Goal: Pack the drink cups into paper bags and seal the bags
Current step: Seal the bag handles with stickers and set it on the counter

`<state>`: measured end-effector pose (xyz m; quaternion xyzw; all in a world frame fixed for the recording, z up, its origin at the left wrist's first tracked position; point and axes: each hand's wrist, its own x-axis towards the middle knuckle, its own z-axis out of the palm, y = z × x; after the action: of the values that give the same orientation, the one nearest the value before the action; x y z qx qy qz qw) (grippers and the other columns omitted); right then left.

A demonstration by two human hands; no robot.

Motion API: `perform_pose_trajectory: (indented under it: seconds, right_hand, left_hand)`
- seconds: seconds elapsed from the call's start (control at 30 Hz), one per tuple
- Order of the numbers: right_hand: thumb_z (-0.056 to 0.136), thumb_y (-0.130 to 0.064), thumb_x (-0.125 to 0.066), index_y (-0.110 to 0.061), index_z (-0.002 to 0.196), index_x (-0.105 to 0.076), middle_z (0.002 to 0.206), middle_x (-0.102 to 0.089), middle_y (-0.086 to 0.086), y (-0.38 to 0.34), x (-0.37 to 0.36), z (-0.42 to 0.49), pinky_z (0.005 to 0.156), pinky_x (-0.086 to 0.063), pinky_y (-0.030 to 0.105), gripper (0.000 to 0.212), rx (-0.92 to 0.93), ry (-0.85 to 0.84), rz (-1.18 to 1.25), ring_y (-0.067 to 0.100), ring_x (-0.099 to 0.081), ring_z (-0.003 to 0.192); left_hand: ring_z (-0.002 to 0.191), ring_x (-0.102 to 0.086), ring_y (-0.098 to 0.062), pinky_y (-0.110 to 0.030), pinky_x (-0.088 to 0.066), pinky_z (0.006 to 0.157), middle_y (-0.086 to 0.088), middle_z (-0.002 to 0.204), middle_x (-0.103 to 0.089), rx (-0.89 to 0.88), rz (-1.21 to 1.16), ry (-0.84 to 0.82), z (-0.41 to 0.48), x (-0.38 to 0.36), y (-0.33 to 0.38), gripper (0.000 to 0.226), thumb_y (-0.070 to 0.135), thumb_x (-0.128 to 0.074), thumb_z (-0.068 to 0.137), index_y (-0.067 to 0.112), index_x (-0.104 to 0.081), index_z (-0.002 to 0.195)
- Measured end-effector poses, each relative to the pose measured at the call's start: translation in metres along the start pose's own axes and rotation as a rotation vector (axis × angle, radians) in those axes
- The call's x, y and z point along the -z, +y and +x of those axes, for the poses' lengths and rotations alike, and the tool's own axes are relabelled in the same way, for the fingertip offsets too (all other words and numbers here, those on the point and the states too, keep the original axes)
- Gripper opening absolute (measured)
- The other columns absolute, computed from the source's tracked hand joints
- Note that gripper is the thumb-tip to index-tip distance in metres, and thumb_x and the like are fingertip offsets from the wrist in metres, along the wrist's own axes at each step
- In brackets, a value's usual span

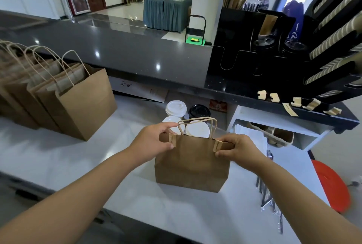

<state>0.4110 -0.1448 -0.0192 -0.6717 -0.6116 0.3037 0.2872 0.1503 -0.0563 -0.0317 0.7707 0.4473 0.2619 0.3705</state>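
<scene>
Nearest to us, both forearms reach in from six o'clock over the white counter point(58, 155). The brown paper bag point(192, 167) stands upright at dead centre, and both hands are on its top rim. The left hand point(154, 140) pinches the rim at the bag's nine o'clock end, thumb on the near face, fingers curled over the far side. A tan sticker strip point(171, 139) is folded over the rim just beside that thumb. The right hand point(237, 149) pinches the three o'clock end, thumb and fingertips closing on the rim right at a second sticker strip point(217, 145). The twisted paper handles point(197, 123) stand up at twelve o'clock between the hands.

Between the two strips the bag's mouth gapes, and a white cup lid point(197, 131) shows inside. Another white lid point(170, 123) sits at its nine o'clock, partly behind the left fingers (in the bag or just behind it, hard to call).

Past the bag at twelve o'clock, a white-lidded cup point(176, 108) and a black-lidded cup point(199, 111) stand side by side on the counter. Wrapped straws point(268, 190) lie out at four o'clock of the bag.

At ten o'clock, a row of brown bags point(86, 102) stands well apart from the centre bag, handles up. At two o'clock, spare sticker strips point(290, 104) hang along the edge of the dark raised counter point(117, 51). Further back at one o'clock, a black organiser point(244, 51) holds lids and stacked cups.
</scene>
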Motion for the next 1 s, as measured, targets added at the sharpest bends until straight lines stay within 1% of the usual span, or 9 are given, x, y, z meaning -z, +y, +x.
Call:
perform_pose_trajectory:
  seconds: [0.1, 0.17, 0.3, 0.43, 0.6, 0.77, 0.83, 0.9, 1.0]
  right_hand:
    - [0.077, -0.013, -0.076, -0.022, 0.083, -0.072, 0.085, -0.068, -0.005, -0.001, -0.002, -0.001, 0.071, -0.055, 0.026, 0.012, -0.006, 0.017, -0.004, 0.012, -0.063, 0.083]
    - [0.078, -0.013, -0.075, -0.023, 0.082, -0.071, 0.085, -0.068, -0.005, -0.003, -0.002, -0.002, 0.071, -0.054, 0.025, 0.012, -0.007, 0.02, -0.007, 0.012, -0.063, 0.084]
    - [0.077, -0.01, -0.076, -0.027, 0.077, -0.069, 0.084, -0.069, -0.005, -0.008, -0.002, -0.006, 0.072, -0.055, 0.026, 0.018, -0.004, 0.028, -0.015, 0.014, -0.064, 0.083]
    - [0.076, -0.014, -0.076, -0.032, 0.079, -0.068, 0.083, -0.067, -0.009, -0.019, -0.001, -0.008, 0.063, -0.049, 0.014, 0.019, -0.062, -0.013, -0.008, 0.008, -0.063, 0.082]
    - [0.081, -0.03, -0.072, -0.029, 0.092, -0.073, 0.087, -0.059, -0.021, -0.043, -0.005, -0.002, 0.069, -0.041, 0.02, 0.012, -0.027, 0.195, -0.249, 0.0, -0.05, 0.084]
    - [0.086, -0.024, -0.066, -0.017, 0.09, -0.074, 0.082, -0.065, -0.006, -0.066, -0.026, 0.003, 0.065, -0.048, 0.023, 0.012, -0.074, 0.258, -0.25, 0.012, -0.06, 0.078]
    - [0.087, -0.023, -0.065, -0.019, 0.085, -0.072, 0.077, -0.066, -0.006, -0.075, -0.036, 0.003, 0.061, -0.048, 0.02, 0.008, -0.074, 0.297, -0.223, 0.011, -0.06, 0.074]
    - [0.088, -0.022, -0.064, -0.023, 0.083, -0.07, 0.075, -0.065, -0.009, -0.086, -0.048, 0.004, 0.059, -0.047, 0.017, 0.008, -0.078, 0.319, -0.196, 0.009, -0.06, 0.072]
    - [0.088, -0.022, -0.065, -0.025, 0.08, -0.07, 0.072, -0.064, -0.013, -0.107, -0.07, 0.007, 0.063, -0.05, 0.023, 0.009, -0.063, 0.334, -0.203, 0.009, -0.06, 0.072]
  left_hand:
    - [0.088, -0.052, 0.008, -0.004, -0.036, 0.067, 0.021, 0.095, -0.056, -0.013, 0.036, 0.015, -0.001, -0.001, 0.003, 0.061, 0.019, -0.076, 0.072, 0.057, -0.053, 0.113]
    - [0.087, -0.051, 0.009, -0.004, -0.037, 0.066, 0.019, 0.095, -0.055, -0.028, 0.044, 0.008, -0.001, 0.0, 0.005, 0.062, 0.017, -0.075, 0.072, 0.062, -0.05, 0.107]
    - [0.092, -0.047, 0.015, -0.002, -0.037, 0.067, 0.023, 0.094, -0.062, -0.053, 0.03, -0.015, -0.001, 0.001, 0.006, 0.063, 0.01, -0.071, 0.074, 0.06, -0.052, 0.107]
    - [0.104, -0.048, 0.013, 0.0, -0.04, 0.069, 0.036, 0.099, -0.061, -0.053, -0.086, -0.034, -0.004, 0.007, -0.003, 0.066, 0.004, -0.067, 0.076, 0.054, -0.05, 0.116]
    - [0.096, -0.046, 0.02, 0.004, -0.036, 0.069, 0.027, 0.112, -0.052, -0.054, -0.062, 0.01, -0.013, 0.024, -0.021, 0.063, 0.009, -0.066, 0.082, 0.036, -0.043, 0.134]
    - [0.096, -0.057, 0.006, -0.008, -0.046, 0.078, 0.016, 0.107, -0.061, -0.026, -0.105, 0.011, -0.033, 0.059, -0.049, 0.047, 0.002, -0.059, 0.085, 0.028, -0.053, 0.124]
    - [0.094, -0.06, -0.002, -0.015, -0.049, 0.079, 0.014, 0.103, -0.064, -0.01, -0.121, 0.021, -0.042, 0.076, -0.063, 0.039, 0.002, -0.058, 0.086, 0.028, -0.058, 0.116]
    - [0.091, -0.061, -0.003, -0.01, -0.048, 0.075, 0.016, 0.099, -0.065, -0.004, -0.124, 0.029, -0.051, 0.092, -0.076, 0.033, 0.003, -0.058, 0.088, 0.027, -0.06, 0.11]
    - [0.089, -0.062, -0.006, -0.012, -0.048, 0.076, 0.015, 0.096, -0.065, 0.011, -0.148, 0.038, -0.066, 0.115, -0.095, 0.031, 0.002, -0.058, 0.088, 0.028, -0.061, 0.106]
